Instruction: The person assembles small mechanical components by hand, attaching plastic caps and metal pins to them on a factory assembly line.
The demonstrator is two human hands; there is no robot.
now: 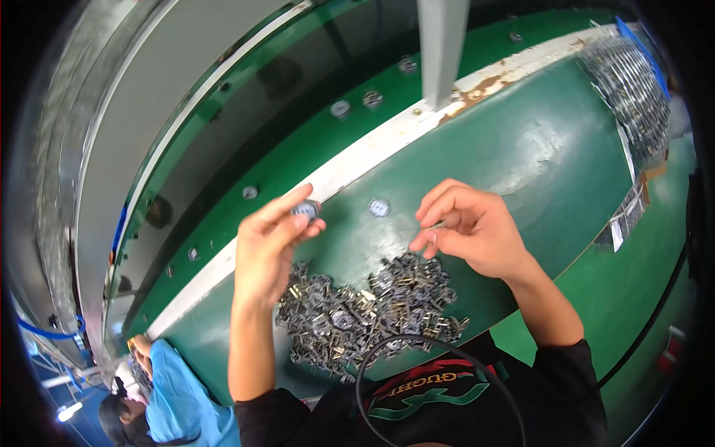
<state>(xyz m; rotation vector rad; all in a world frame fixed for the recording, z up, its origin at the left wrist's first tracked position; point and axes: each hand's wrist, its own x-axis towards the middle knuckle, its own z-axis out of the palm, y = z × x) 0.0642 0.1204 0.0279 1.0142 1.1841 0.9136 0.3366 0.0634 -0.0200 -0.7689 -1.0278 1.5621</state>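
Note:
Between the thumb and fingers of my left hand (264, 238) is a small round grey part (305, 210), held up above the green tabletop. My right hand (469, 227) pinches a small thin metal piece (438, 224); its exact kind is too small to make out. Another round grey part (379, 207) lies on the table between my two hands. Close to my body spreads a heap of small dark parts with shiny metal pins (365, 316), just below both hands.
Beyond a white rail (365, 160), a green belt (298, 138) carries several round parts. A grey post (441, 52) rises from the rail. Stacked metallic parts (629, 93) stand at the far right. A co-worker in blue (182, 398) is at lower left. A dark cable (365, 372) loops before me.

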